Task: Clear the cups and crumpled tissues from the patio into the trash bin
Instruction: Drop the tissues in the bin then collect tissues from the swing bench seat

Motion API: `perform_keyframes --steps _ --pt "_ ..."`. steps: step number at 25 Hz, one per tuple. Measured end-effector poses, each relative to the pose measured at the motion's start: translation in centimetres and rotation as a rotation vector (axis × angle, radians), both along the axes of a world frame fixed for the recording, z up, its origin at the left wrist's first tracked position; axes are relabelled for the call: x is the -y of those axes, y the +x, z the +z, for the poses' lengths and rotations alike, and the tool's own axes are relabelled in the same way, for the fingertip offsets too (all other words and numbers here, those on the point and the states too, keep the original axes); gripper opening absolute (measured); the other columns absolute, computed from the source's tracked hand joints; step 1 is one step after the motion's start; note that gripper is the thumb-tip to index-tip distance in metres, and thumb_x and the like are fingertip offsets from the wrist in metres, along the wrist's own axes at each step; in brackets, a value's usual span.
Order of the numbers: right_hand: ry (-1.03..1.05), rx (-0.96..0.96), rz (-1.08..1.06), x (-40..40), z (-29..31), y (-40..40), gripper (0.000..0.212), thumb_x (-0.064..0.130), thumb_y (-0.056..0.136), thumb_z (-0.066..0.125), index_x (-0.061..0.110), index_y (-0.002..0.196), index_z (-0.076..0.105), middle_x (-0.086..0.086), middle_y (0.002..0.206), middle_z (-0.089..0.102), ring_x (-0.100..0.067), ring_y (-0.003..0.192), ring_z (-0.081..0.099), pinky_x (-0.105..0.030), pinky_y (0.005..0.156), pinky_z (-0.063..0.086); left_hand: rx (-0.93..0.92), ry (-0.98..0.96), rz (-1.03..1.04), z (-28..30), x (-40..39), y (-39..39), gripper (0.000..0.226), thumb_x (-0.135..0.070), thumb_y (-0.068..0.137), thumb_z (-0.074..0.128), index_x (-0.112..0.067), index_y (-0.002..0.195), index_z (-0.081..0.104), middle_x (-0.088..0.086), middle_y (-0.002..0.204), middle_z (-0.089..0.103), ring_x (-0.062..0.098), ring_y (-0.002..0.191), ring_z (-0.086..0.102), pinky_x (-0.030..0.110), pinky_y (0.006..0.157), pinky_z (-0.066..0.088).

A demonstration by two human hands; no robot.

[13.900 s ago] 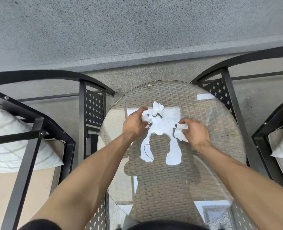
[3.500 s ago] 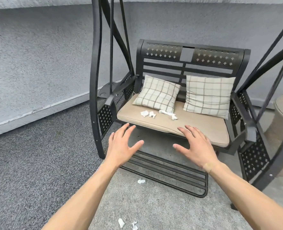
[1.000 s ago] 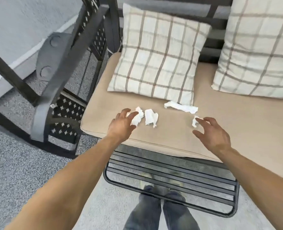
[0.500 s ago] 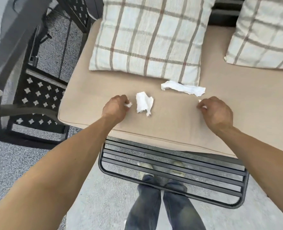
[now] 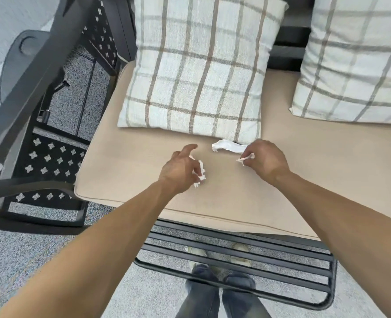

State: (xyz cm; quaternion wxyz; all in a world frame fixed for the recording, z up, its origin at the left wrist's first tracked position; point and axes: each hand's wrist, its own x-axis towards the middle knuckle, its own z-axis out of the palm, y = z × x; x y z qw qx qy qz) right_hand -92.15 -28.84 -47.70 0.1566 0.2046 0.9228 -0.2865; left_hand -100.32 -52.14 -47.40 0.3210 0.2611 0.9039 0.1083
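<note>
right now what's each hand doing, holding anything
Left hand: closed on crumpled tissue, index finger extended.
Right hand: fingers pinching a small tissue scrap.

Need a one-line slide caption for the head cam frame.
Both hands gather crumpled tissues off the tan seat cushion: left hand and right hand each grip a scrap; one tissue strip remains.
</note>
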Motion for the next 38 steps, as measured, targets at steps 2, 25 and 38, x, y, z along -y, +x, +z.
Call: perform_keyframes --steps 2,25,38 --pt "0.055 0.036 0.041 0.3 -1.4 -0.8 0.007 0.016 0.082 0.069 0.017 0.088 0.073 0.0 0.121 0.058 -0.023 0.111 0.051 -0.034 0.086 0.044 -0.004 -0.074 0.046 -1.5 0.1 0.3 0.008 -0.019 0.082 0.072 -0.024 0.088 0.073 -0.008 0.148 0.034 0.022 0.121 0.044 0.037 0.086 0.047" --pt "-0.033 -0.366 -0.183 5.5 22.0 6.1 0.019 0.019 0.081 0.068 0.033 0.093 0.068 0.012 0.095 0.065 -0.008 0.08 0.058 -0.023 0.07 0.04 -0.151 0.396 0.396 21.9 5.1 3.2 0.014 -0.019 0.08 0.066 -0.03 0.088 0.065 -0.013 0.067 0.055 0.006 0.063 0.055 0.021 0.055 0.04" --pt "-0.09 -0.659 0.01 9.7 40.2 11.7 0.015 0.029 0.082 0.068 0.04 0.087 0.06 0.021 0.094 0.059 0.008 0.077 0.055 -0.019 0.066 0.042 -0.599 0.733 0.576 37.7 9.9 15.0 0.021 -0.004 0.075 0.07 -0.021 0.087 0.068 -0.005 0.089 0.059 0.007 0.076 0.055 0.011 0.071 0.039"
